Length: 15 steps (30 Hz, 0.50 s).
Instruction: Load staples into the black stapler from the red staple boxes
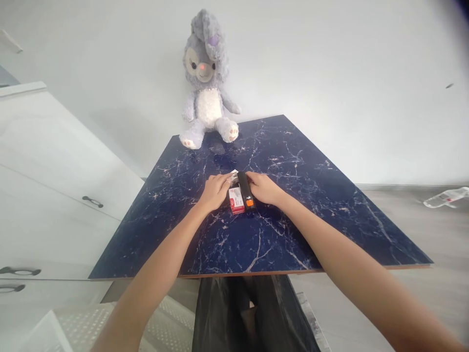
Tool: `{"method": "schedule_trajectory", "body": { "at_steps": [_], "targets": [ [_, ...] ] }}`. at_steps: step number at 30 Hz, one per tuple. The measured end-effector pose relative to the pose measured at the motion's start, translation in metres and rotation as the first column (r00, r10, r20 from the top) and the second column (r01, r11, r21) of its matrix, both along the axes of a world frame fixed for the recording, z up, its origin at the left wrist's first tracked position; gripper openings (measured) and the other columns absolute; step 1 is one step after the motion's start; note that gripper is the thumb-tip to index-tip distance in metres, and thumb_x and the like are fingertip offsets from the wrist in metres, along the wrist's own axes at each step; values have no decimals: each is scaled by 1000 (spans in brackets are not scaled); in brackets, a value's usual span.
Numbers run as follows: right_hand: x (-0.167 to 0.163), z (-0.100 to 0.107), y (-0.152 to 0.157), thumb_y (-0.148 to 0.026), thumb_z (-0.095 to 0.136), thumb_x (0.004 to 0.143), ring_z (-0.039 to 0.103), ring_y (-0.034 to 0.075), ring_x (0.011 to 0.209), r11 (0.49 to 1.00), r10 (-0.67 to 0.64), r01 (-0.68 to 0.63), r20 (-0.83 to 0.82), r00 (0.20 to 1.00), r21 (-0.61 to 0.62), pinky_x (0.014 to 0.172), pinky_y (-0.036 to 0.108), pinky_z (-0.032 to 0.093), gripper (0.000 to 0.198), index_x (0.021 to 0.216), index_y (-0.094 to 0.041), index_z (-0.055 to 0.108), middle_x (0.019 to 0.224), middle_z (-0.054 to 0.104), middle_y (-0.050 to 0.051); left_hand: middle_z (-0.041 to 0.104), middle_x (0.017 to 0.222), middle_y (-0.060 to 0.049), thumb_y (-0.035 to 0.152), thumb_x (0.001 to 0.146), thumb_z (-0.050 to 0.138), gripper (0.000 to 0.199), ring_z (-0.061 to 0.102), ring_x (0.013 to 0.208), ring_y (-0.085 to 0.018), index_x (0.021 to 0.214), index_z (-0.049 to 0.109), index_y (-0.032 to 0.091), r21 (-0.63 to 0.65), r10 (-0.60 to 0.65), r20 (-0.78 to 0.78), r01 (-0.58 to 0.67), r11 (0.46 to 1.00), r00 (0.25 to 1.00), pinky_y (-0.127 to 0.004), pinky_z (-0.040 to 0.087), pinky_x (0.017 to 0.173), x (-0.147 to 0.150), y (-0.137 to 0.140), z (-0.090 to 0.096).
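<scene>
On the blue marbled table (234, 244), a black stapler (245, 188) with an orange patch at its near end lies lengthwise between my hands. My right hand (262, 188) is closed against its right side, the fingertips partly hidden. Left of the stapler is a small red and white box (236, 200), probably for staples. Just beyond that box, a small white and silvery piece (234, 175) shows at the fingertips of my left hand (217, 189). These fingers are pressed together around it; its kind is too small to make out.
A grey plush rabbit (208, 83) sits at the table's far edge against the white wall. White drawers (54, 195) with dark handles stand to the left. A clear plastic bottle (445, 198) lies on the floor at the right. My dark-clothed legs are below the near edge.
</scene>
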State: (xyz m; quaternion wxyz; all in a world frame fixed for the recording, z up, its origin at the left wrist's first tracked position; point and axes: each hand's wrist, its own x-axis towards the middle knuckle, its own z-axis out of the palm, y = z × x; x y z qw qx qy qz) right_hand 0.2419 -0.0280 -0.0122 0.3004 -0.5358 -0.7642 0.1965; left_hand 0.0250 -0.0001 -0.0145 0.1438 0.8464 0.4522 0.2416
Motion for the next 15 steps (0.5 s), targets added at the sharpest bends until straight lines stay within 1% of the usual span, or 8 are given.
{"method": "schedule_trajectory", "body": {
  "at_steps": [1,3,6,7,11,13,15],
  "targets": [
    [0,0,0,-2,44,90,66,22,88,1000,2,-2,3,1000,2,76,26,44,24,94,-18,63,101,73,9,69,121,-9,36,106,33,44,59,114,-26,132,64,21,-11,6,-13,-6,1000,1000,-45,41,106,1,1,-1],
    [1,-1,0,-3,45,90,66,22,90,1000,6,-6,16,1000,12,77,27,44,24,95,-18,63,102,73,9,70,112,-8,33,105,34,42,59,108,-26,126,69,20,-10,29,9,-29,1000,1000,-43,43,103,0,1,-1],
    [1,-3,1,-3,45,90,66,23,90,1000,12,-12,19,1000,24,76,27,43,24,97,-17,63,102,73,10,70,108,-7,27,102,36,41,58,108,-25,115,74,20,-21,44,56,-42,999,997,-43,43,103,-3,-1,1],
    [1,-3,1,-3,45,90,66,23,89,1000,10,-11,17,1000,24,76,27,43,25,97,-17,63,102,73,10,70,110,-7,27,101,36,40,58,109,-25,112,74,20,-22,32,66,-31,999,997,-43,43,105,-4,-2,2],
    [1,-3,1,-4,46,91,66,23,89,1000,10,-10,23,1000,19,75,28,43,22,96,-17,63,101,72,11,63,133,-7,34,102,40,37,56,124,-23,103,74,19,-33,-55,159,61,998,986,-39,40,111,-6,-5,4],
    [1,-3,1,-4,46,91,66,23,90,1000,8,-8,29,1000,25,76,28,43,22,97,-17,63,102,72,11,63,134,-7,39,102,41,37,56,126,-23,102,72,19,-47,-83,194,93,995,978,-38,40,111,-7,-7,5],
    [0,-3,0,-4,45,92,66,24,91,1000,-2,1,36,999,27,77,28,43,23,98,-17,63,103,72,11,64,129,-8,42,102,42,37,57,124,-23,109,70,19,-55,-95,183,107,993,979,-38,41,111,-8,-10,6]
  ]
}}
